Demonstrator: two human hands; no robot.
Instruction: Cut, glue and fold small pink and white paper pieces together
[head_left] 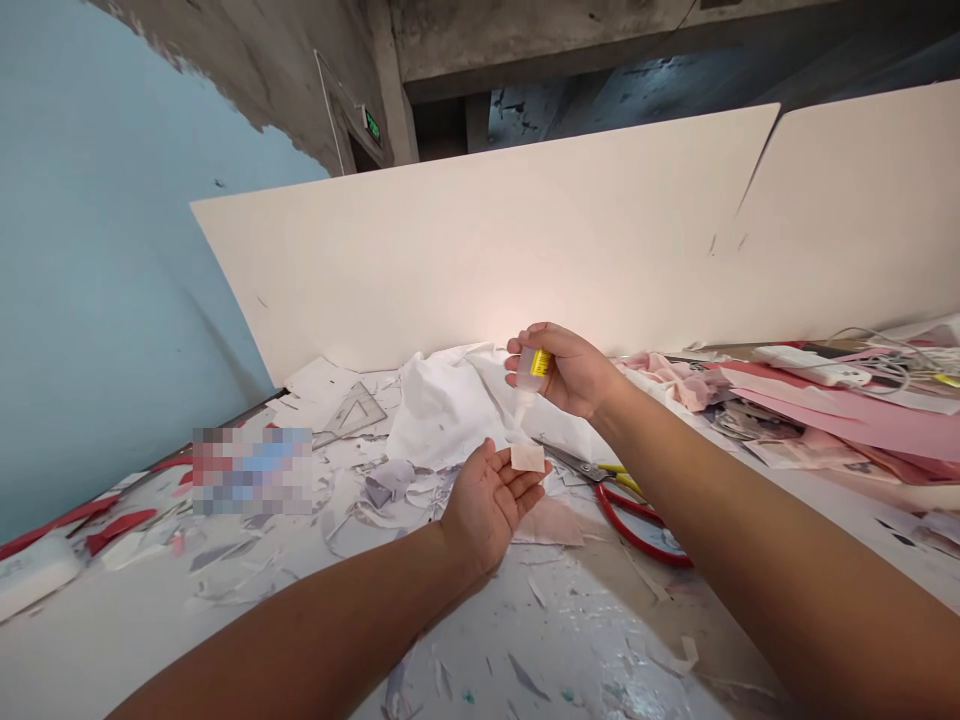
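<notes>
Your right grip is closed around a small bottle, tip pointing down, above a paper piece on your open left grip; please keep the tip steady.

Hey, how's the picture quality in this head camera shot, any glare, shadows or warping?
In the head view, a warm glow sits on the white board behind the right hand; wide-angle warping bends the board and stretches the forearms; a shadow falls across the table beside the red-handled scissors; a pixelated patch hides part of the left side.
</notes>
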